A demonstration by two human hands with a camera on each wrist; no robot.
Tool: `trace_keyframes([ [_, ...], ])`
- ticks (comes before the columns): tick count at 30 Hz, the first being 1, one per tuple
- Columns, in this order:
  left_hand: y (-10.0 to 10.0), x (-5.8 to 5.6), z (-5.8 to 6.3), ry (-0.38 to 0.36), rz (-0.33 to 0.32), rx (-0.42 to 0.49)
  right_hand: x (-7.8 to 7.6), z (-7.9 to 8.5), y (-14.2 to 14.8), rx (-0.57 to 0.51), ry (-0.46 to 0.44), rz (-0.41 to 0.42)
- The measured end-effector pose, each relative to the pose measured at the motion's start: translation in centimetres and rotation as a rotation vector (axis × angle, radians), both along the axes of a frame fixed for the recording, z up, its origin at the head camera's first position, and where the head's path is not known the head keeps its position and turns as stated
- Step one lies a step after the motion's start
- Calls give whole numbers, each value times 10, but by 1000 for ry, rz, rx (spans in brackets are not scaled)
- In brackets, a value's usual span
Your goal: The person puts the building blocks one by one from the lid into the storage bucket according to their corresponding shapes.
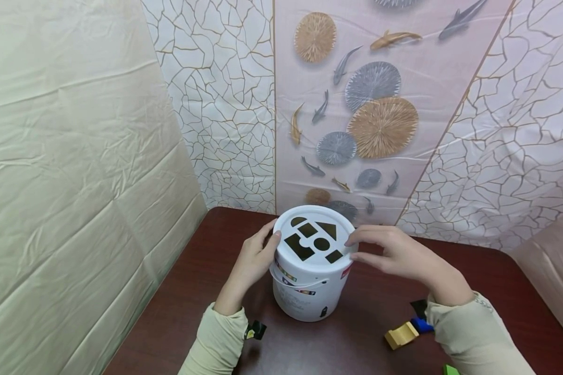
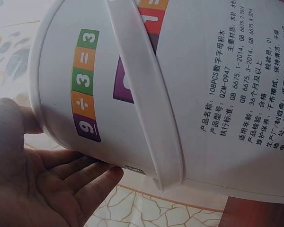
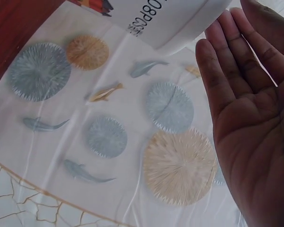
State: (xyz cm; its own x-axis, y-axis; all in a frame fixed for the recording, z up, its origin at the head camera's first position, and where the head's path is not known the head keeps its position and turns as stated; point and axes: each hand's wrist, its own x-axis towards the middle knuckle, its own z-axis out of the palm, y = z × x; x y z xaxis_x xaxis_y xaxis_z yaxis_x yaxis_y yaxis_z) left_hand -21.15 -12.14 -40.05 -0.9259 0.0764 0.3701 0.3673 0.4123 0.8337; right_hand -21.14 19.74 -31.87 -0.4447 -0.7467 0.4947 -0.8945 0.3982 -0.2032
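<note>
A white plastic bucket (image 1: pixel 305 299) stands upright on the table, wearing a round lid (image 1: pixel 283 221) cut with shaped holes, among them a circle, a triangle and a notched block. My left hand (image 1: pixel 255 255) grips the bucket's top at its left, thumb over the lid's rim and fingers along the wall. In the left wrist view those fingers (image 2: pixel 92 184) lie under the rim, beside printed number tiles and the bucket's white handle (image 2: pixel 144 94). My right hand (image 1: pixel 394 252) touches the lid's right edge with thumb and fingertips; its fingers (image 3: pixel 222 66) look fairly straight in the right wrist view.
Right of the bucket, a yellow block (image 1: pixel 401 336) with a curved notch lies against a blue block (image 1: pixel 422 325). Part of a green block (image 1: pixel 450 370) shows at the bottom edge. Patterned cloth (image 1: pixel 234 104) hangs behind the dark red table (image 1: pixel 192 291).
</note>
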Motion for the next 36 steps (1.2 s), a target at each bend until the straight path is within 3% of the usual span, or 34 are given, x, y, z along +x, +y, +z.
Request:
trace_keyframes([
  [5, 0, 0, 0, -1, 0, 3, 2, -4, 14, -12, 0, -33],
  [10, 0, -1, -1, -3, 1, 2, 8, -18, 34, -8, -17, -101],
  [18, 1, -2, -1, -5, -1, -6, 23, -66, 67, -54, -73, -149],
  [26, 0, 0, 0, -4, -4, -2, 41, -116, 88, -25, -182, -198],
  [36, 0, 1, 1, -9, -9, 5, 57, -148, 100, 18, -196, -161],
])
